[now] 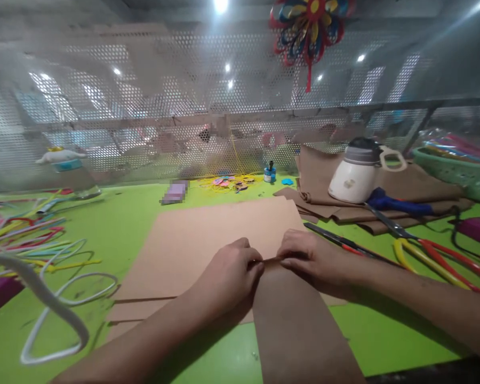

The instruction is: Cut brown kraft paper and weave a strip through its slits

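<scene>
A long strip of brown sheet material (300, 325) hangs from my fingers toward me, over the table's front part. My left hand (236, 269) pinches its top left corner. At the top right corner my right hand (308, 256) pinches it too, so the short top edge runs between both thumbs. Beneath my hands lie several tan sheets of card (196, 234), stacked unevenly. To the right of my right hand are a black-and-red pen-like tool (340, 240) and large scissors (416, 240) with yellow and red handles.
Folded brown material (320, 176) lies at the right under a white kettle-like jug (354, 170). Behind it stands a green basket (444, 170). Coloured strips (44, 234) and a white cable (56, 298) cover the left side. A small blue bottle (269, 173) stands near the mesh panel (144, 101).
</scene>
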`<state>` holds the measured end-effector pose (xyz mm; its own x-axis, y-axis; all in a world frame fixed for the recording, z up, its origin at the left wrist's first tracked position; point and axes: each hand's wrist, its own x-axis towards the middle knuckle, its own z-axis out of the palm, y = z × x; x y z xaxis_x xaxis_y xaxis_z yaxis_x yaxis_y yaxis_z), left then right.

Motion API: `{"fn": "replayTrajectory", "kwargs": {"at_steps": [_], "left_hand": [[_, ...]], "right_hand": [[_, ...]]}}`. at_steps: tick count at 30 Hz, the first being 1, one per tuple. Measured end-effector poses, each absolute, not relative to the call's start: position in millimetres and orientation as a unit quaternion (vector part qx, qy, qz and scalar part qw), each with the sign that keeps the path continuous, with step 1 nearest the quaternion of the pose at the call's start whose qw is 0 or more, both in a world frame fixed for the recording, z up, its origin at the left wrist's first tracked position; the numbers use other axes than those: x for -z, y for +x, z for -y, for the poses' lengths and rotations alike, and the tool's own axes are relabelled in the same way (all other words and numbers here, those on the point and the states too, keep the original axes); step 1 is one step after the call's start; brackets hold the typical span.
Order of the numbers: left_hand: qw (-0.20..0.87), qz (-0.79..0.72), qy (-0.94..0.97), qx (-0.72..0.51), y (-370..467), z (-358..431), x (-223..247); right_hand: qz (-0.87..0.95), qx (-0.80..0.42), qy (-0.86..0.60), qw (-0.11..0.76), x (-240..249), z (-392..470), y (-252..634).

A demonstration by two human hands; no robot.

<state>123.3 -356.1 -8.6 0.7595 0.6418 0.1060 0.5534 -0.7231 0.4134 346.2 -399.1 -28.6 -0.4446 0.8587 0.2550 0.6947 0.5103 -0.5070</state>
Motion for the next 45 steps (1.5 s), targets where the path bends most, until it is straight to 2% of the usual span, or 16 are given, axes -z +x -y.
{"fn": "replayTrajectory", "kwargs": {"at_steps": [6,17,26,34,45], "left_hand": [[0.095,-0.272,0.949,-0.129,125.1,356.1,8.0],[0.148,-0.285,0.930,-0.176,125.2,344.6,23.6],[0.169,-0.268,0.931,-0.180,126.8,340.6,30.9],[0.147,-0.262,0.940,-0.163,129.6,343.3,26.9],[0.165,-0.264,0.937,-0.160,125.1,353.2,23.9]], "right_hand": [[0.828,-0.161,-0.481,0.239,29.3,400.9,349.5],[0.847,-0.124,-0.450,0.254,36.7,400.8,350.6],[0.878,-0.044,-0.439,0.184,31.5,399.9,344.9],[0.894,0.056,-0.414,0.160,34.9,398.7,336.7],[0.885,-0.005,-0.444,0.137,20.9,403.6,344.2]]}}
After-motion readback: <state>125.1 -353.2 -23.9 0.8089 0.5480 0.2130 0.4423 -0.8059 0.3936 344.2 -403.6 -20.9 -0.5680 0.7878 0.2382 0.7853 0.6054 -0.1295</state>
